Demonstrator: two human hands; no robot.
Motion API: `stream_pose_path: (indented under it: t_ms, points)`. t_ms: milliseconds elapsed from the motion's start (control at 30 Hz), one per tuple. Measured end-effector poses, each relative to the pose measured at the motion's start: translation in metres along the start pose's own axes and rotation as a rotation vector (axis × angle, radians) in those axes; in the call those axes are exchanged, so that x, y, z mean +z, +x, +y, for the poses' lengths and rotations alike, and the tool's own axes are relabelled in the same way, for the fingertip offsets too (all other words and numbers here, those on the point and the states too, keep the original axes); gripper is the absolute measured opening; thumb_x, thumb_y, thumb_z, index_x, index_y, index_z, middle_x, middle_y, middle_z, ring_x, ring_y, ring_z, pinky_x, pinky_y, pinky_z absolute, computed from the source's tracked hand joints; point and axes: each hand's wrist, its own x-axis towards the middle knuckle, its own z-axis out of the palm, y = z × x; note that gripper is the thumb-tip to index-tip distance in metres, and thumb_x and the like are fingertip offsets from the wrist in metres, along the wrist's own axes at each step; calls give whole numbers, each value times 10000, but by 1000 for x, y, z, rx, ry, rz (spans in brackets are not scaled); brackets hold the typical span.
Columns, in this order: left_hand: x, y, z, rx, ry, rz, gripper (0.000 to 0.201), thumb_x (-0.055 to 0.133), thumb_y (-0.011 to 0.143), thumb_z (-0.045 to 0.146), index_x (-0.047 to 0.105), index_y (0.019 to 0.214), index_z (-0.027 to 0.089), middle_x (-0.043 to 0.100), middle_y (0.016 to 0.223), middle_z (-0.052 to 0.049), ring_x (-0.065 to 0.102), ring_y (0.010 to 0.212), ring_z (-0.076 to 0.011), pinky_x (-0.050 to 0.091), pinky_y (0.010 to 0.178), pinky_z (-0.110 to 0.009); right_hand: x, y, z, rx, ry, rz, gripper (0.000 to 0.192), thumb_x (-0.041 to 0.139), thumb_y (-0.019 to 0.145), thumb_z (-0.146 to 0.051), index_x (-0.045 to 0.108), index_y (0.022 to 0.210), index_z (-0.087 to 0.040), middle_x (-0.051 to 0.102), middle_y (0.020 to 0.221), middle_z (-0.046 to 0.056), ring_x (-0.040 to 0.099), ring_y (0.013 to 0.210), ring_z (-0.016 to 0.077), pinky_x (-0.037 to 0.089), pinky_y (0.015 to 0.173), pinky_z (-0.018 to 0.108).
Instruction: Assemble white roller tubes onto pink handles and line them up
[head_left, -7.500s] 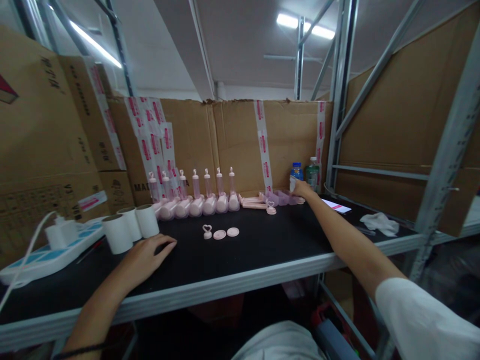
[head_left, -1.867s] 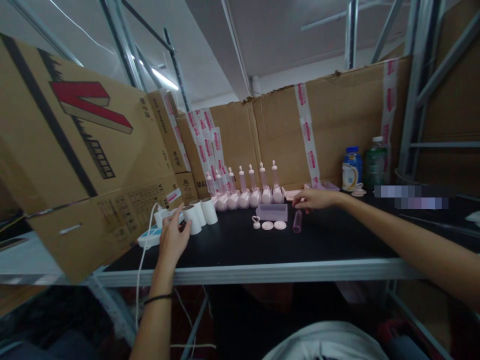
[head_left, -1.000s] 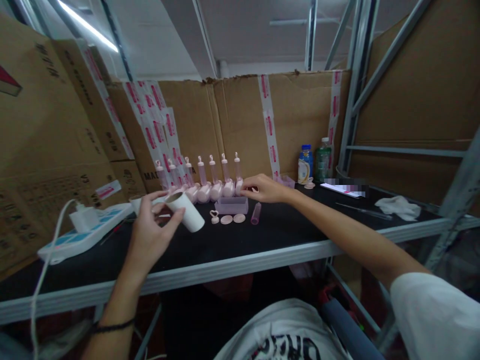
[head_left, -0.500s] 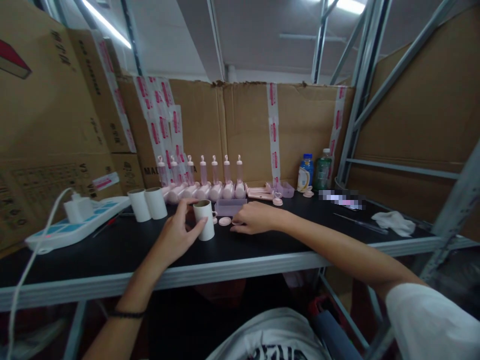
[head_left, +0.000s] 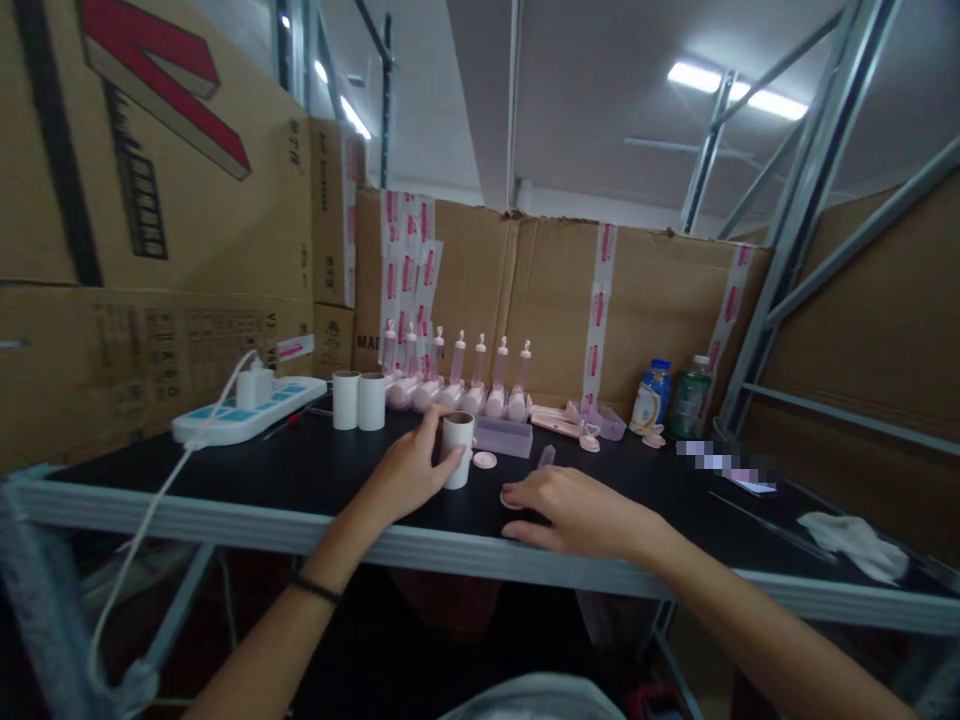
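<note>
The left hand (head_left: 409,470) is wrapped around a white tube (head_left: 457,449) that stands upright on the black table (head_left: 315,480), thumb and fingers closed on its side. The right hand (head_left: 577,512) lies flat and relaxed, palm down, grasping nothing; its fingertips rest on a pink disc (head_left: 511,498), mostly hidden under them, near the front edge of the table. From the right hand the tube lies at about ten o'clock, near but apart.

Just beside the tube, at its three o'clock, lies a second pink disc (head_left: 484,460). At one o'clock from the right hand a small clear pink vial (head_left: 546,457) lies on its side. Behind the tube, at its one o'clock, sits a pale purple tray (head_left: 502,437). Farther back a row of pink dispensers (head_left: 457,385) lines the foot of a cardboard wall (head_left: 540,300) striped with pink tape.

At ten o'clock from the left hand two more white tubes (head_left: 358,400) stand upright, touching each other. Beyond them, at nine to ten o'clock, a power strip (head_left: 240,415) carries a white plug whose cable (head_left: 161,510) droops over the table edge.

At two o'clock from the right hand stand a blue-capped bottle (head_left: 649,395) and a green bottle (head_left: 690,398), side by side against the wall. At three o'clock, well apart, a white cloth (head_left: 851,535) lies near the table's right end.
</note>
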Motion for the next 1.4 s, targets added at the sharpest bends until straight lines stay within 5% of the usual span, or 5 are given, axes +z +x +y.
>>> stream_pose_path:
  t_ms: [433, 733, 933, 1133, 1400]
  points:
    - [0, -5, 4, 24, -45, 38, 426, 587, 916, 399, 506, 1295, 223, 759, 1038, -98, 753, 936, -309, 556, 810, -383, 43, -33, -22, -59, 54, 332, 236, 528, 1034, -241, 721, 1168, -271, 789, 1084, 87, 727, 882, 229, 553, 809, 394]
    - [-2, -7, 3, 2, -9, -27, 487, 551, 959, 431, 424, 1379, 219, 734, 1049, -102, 736, 948, -307, 535, 777, -366, -28, 18, -12, -85, 601, 608, 184, 644, 980, -288, 796, 1083, -278, 776, 1054, 55, 723, 984, 204, 570, 870, 323]
    - [0, -6, -1, -19, -56, -31, 518, 552, 964, 446, 382, 1408, 238, 739, 1064, -91, 745, 943, -296, 548, 804, -379, -53, 92, 18, -77, 787, 603, 248, 700, 900, -368, 807, 1016, -177, 752, 874, 58, 628, 653, 133, 521, 612, 267]
    - [0, -6, -1, 3, -85, -14, 536, 571, 956, 406, 364, 1420, 236, 744, 1129, -111, 741, 1019, -308, 564, 859, -410, -27, 137, 47, 31, 1009, 585, 303, 775, 792, -413, 792, 900, -131, 732, 776, 48, 573, 639, 118, 462, 591, 246]
    - [2, -3, -2, 3, -128, -17, 568, 575, 963, 408, 338, 1449, 236, 729, 1251, -123, 730, 1088, -288, 566, 900, -418, 11, 136, 62, 146, 1168, 591, 369, 812, 733, -432, 797, 916, -112, 776, 854, 72, 626, 722, 139, 445, 655, 250]
